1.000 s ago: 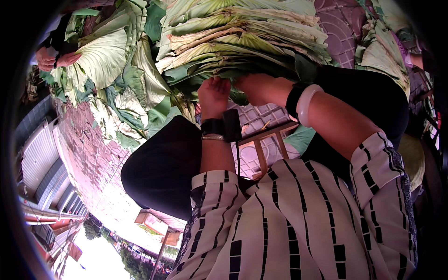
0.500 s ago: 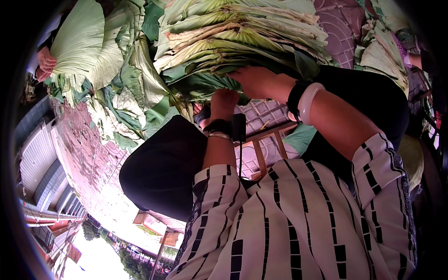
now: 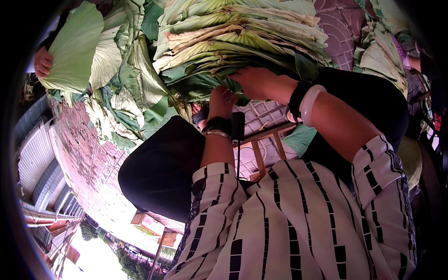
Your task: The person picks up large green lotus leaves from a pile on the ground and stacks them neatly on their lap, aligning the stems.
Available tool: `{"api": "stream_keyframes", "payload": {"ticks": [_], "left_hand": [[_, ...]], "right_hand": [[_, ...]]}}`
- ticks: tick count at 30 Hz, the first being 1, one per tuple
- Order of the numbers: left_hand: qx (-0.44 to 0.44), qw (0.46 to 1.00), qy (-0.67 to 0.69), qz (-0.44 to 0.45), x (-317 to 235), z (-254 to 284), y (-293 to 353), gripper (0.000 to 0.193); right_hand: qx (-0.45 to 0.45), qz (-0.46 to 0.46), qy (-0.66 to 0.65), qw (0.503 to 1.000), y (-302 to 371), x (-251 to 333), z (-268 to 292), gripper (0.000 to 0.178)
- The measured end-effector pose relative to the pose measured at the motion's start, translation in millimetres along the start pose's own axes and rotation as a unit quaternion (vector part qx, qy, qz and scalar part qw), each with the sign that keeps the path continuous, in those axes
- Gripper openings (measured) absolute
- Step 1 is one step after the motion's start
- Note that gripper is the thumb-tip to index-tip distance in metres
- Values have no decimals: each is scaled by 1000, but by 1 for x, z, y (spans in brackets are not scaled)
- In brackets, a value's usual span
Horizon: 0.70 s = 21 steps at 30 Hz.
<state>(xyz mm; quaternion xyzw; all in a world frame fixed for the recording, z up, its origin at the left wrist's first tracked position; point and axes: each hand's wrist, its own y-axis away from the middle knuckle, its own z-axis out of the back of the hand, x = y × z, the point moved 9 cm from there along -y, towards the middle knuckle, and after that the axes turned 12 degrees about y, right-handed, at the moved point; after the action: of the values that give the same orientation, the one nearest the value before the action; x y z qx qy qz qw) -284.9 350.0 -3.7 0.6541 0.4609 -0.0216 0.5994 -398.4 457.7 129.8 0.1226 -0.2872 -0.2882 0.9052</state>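
A thick stack of large lotus leaves, pale green with dry brown edges, lies in front of me. Darker green leaf shows along its near side. My left hand is at that near side with its fingers curled in; what they hold, if anything, is hidden. Just right of it, my right hand is closed on the edge of a dark lotus leaf, its fingertips partly out of sight among the folds. The two hands are close together, with a white bangle on my right wrist.
More lotus leaves are heaped to the left, where another person's hand holds a broad leaf. Another leaf pile lies at the right. A wooden frame stands between my knees on the paved ground.
My left hand has turned slightly, showing more of its curled fingers. The right hand has hardly moved. At the left, the other person's leaf has tilted and shifted down.
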Motion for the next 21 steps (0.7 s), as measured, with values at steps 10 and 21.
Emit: {"api": "stream_keyframes", "payload": {"ticks": [10, 21], "left_hand": [[28, 819, -471, -326, -104, -72, 33, 23], [40, 977, -161, -132, -82, -37, -6, 28]], "right_hand": [[46, -20, -11, 999, -2, -8, 4, 38], [-13, 0, 35, 999, 0, 3, 13, 25]]}}
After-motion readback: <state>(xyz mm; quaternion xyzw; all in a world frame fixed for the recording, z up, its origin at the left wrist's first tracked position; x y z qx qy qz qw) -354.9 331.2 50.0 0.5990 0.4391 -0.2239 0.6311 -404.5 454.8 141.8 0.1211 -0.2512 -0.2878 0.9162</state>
